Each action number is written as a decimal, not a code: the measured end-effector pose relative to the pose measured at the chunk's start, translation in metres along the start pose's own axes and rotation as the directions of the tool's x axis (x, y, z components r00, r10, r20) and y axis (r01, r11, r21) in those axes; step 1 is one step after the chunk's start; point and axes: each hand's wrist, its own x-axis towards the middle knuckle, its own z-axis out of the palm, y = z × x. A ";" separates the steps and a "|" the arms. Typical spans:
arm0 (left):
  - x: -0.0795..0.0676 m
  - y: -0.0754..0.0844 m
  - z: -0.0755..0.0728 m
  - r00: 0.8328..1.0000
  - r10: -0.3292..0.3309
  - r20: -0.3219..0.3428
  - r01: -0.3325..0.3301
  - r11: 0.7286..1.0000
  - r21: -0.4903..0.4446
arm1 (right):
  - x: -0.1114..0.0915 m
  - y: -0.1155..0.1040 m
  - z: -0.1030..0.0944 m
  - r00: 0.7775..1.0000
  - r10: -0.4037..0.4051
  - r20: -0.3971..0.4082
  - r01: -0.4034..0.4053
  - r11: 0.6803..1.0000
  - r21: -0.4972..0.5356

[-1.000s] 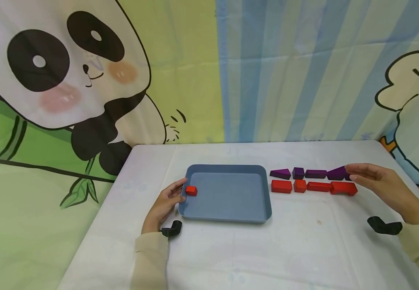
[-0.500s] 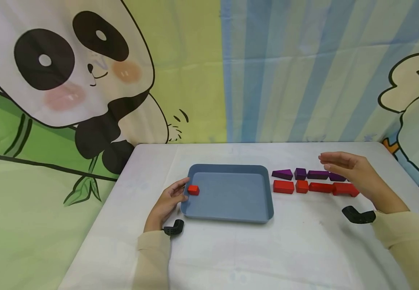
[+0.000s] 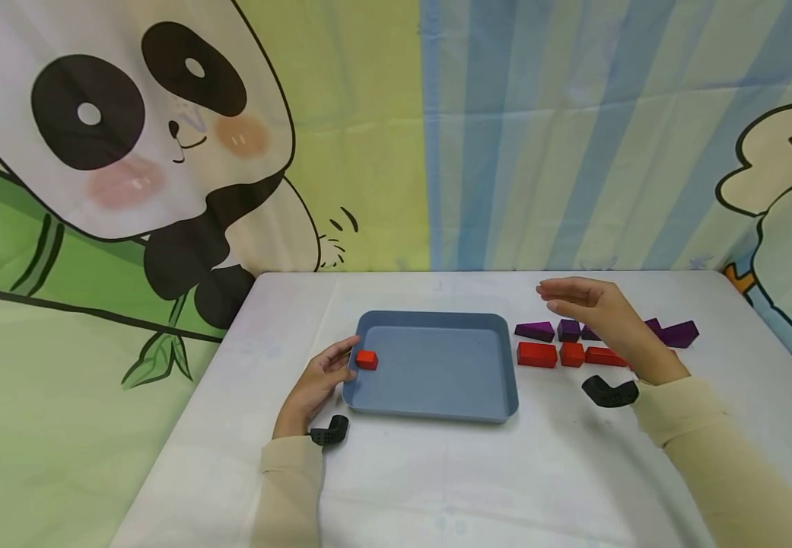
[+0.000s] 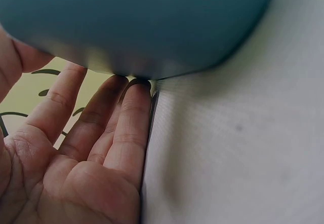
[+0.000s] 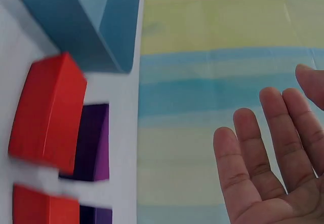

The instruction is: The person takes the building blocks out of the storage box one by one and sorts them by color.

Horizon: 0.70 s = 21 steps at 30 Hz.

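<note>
A shallow blue-grey tray (image 3: pixel 431 415) sits on the table with a small red block (image 3: pixel 367 360) near its left end. My left hand (image 3: pixel 316 384) holds the tray's left end, thumb over the rim; in the left wrist view its fingertips reach the outer wall. My right hand (image 3: pixel 590 304) is raised over the blocks right of the tray, fingers extended, nothing in it. Below it run a row of purple blocks, including a wedge (image 3: pixel 535 331) and a cube (image 3: pixel 569 330), and a nearer row of red blocks, including a larger one (image 3: pixel 536 355) and a cube (image 3: pixel 571 355). My right forearm hides part of both rows.
The white-covered table (image 3: pixel 437 479) ends at the back against a printed curtain (image 3: pixel 361 137) with a panda and stripes. A purple block (image 3: pixel 679 333) lies at the far right end of its row. Black wrist cameras (image 3: pixel 329 431) are strapped to both wrists.
My right hand has moved left and slightly up, from the right end of the rows to above their left part, uncovering the rightmost purple block. My left hand stays at the tray.
</note>
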 end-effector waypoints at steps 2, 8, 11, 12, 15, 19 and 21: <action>-0.001 0.001 0.000 1.000 0.002 0.001 -0.002 1.000 -0.001 | 0.006 -0.004 0.010 1.000 -0.022 0.015 0.021 0.999 0.037; -0.001 0.001 -0.002 0.999 0.032 0.018 -0.033 0.999 0.016 | 0.025 -0.014 0.040 0.998 -0.036 0.045 0.031 0.994 0.106; 0.000 0.001 -0.002 0.999 0.038 0.019 -0.038 0.999 0.027 | 0.034 -0.018 0.054 0.998 -0.028 0.062 0.021 0.993 0.113; 0.000 0.001 -0.002 0.999 0.038 0.019 -0.038 0.999 0.030 | 0.037 -0.019 0.058 0.997 -0.027 0.069 0.019 0.993 0.112; 0.000 0.001 -0.001 0.999 0.037 0.020 -0.038 0.999 0.028 | 0.046 -0.021 0.071 0.996 -0.022 0.092 0.011 0.992 0.123; 0.000 0.001 -0.001 0.999 0.033 0.018 -0.033 0.999 0.012 | 0.056 -0.022 0.087 0.992 -0.021 0.122 0.004 0.991 0.137; -0.001 0.002 0.000 0.999 0.036 0.020 -0.036 0.999 0.009 | 0.060 -0.022 0.095 0.990 -0.026 0.138 0.006 0.990 0.142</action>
